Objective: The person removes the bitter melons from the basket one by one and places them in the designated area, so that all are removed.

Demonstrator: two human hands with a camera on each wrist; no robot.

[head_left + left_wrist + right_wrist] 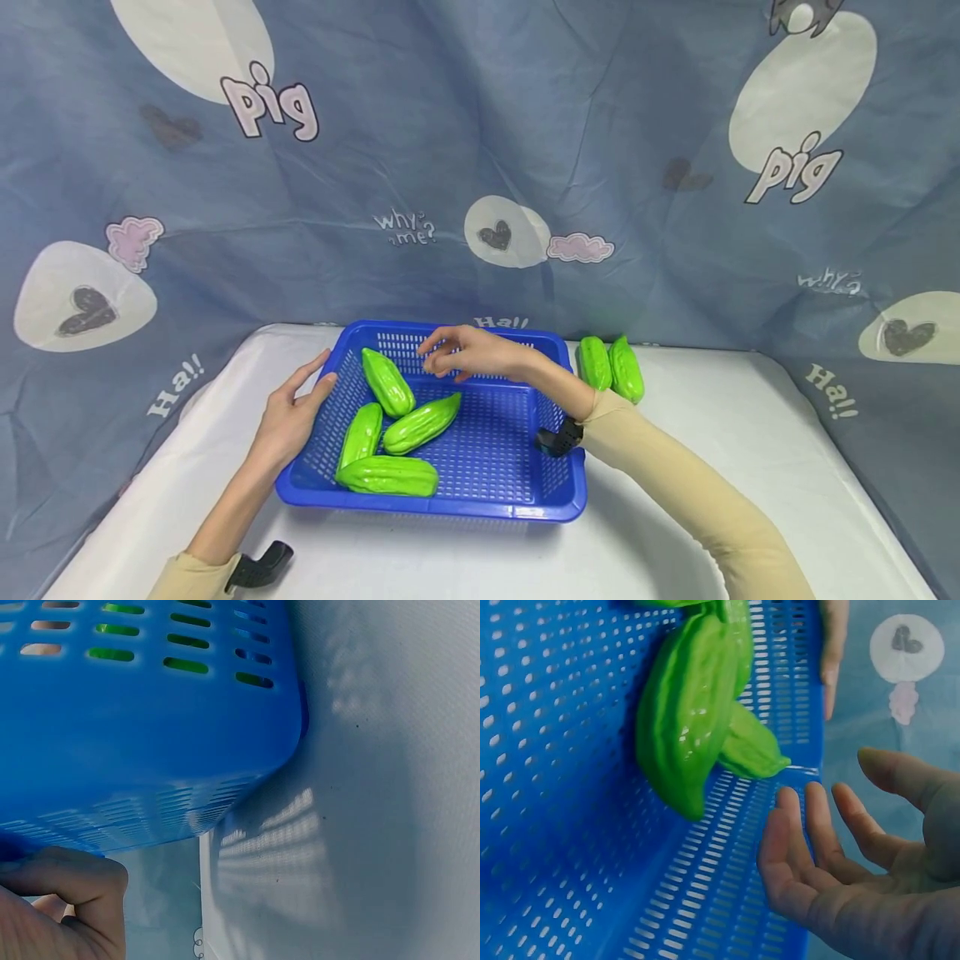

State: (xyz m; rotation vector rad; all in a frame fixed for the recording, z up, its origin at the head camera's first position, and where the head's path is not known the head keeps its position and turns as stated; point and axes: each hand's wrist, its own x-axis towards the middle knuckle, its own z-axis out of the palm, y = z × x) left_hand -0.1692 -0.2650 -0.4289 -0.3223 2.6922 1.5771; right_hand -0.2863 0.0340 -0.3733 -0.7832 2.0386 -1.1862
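Note:
The blue plastic basket (495, 450) stands on the white table. My left hand (288, 417) grips its left rim, and in the left wrist view bent fingers (82, 881) meet that rim. Several glossy green bitter melons lie in its left half: one near the back (388, 383), one near the middle (422, 423), one by the left wall (362, 435) and one along the front (390, 476). Above the back of the basket hovers my right hand (476, 352), its fingers loosely bent around nothing. In the right wrist view it is apart from the nearest bitter melon (686, 720).
Two more bitter melons (626, 369) lie side by side on the table, just right of the basket's back corner. The white tablecloth (705, 442) spreads around the basket. A blue printed curtain (420, 142) hangs behind the table and along its sides.

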